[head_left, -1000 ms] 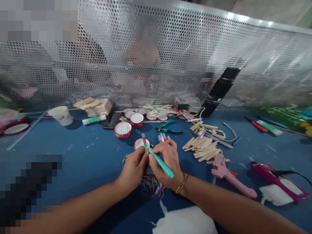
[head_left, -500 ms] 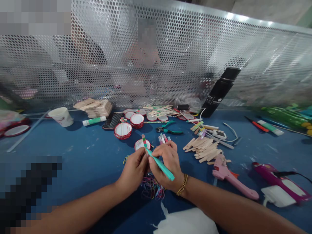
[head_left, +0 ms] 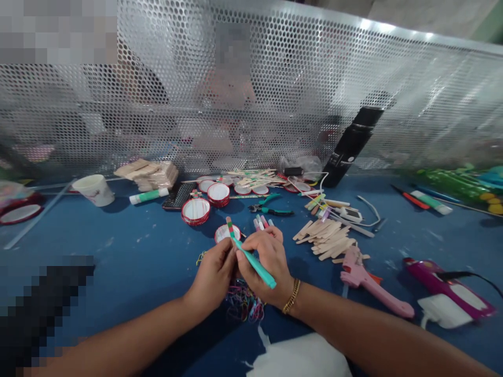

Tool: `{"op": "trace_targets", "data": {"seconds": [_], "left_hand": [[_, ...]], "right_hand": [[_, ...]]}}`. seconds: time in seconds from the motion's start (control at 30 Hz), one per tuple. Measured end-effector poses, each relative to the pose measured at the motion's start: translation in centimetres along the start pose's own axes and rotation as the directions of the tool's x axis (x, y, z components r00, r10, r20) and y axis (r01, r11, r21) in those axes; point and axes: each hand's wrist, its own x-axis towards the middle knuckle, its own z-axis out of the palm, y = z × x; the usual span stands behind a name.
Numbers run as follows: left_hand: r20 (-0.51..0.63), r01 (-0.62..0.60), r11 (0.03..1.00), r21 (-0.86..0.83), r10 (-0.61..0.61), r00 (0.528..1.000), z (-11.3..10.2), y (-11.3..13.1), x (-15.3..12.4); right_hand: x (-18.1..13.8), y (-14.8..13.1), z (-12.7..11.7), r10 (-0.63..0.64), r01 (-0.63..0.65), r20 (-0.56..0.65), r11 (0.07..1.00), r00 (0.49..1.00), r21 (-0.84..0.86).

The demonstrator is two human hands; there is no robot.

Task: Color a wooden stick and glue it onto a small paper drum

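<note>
My left hand is closed on a wooden craft stick whose upper end carries red and green bands. A teal marker is gripped in my right hand, its tip touching or very close to the stick. Behind the stick lies a red-rimmed white disc, partly covered. Several pink and white markers lie just beyond my right fingers. Below my hands is a tangle of coloured threads, and a white cloth or paper sits at the near edge.
To the right are loose craft sticks, a pink glue gun and a purple device. Teal-handled pliers, red-rimmed discs, a paper cup and a black bottle stand or lie before a perforated metal screen.
The marker has tilted slightly, its back end shifting left and down along the stick. Both hands keep their hold; the whole view has shifted a little.
</note>
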Motion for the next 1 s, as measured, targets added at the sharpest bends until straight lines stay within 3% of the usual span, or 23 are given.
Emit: {"op": "trace_targets", "data": {"seconds": [0.6,0.83,1.0], "left_hand": [[0.011,0.014,0.999,0.034,-0.015,1.000,0.02,-0.28,-0.05],[0.042,-0.007,1.000,0.015,0.007,0.999,-0.10,-0.38,-0.11],[0.024,0.014,1.000,0.025,-0.015,1.000,-0.02,-0.26,-0.11]], "right_hand": [[0.01,-0.02,-0.14,0.038,-0.038,-0.015,0.999,0.999,-0.027],[-0.21,-0.01,0.05,-0.022,0.022,0.005,1.000,1.000,0.012],[-0.19,0.09,0.02,0.034,-0.034,-0.018,0.999,0.999,-0.024]]}}
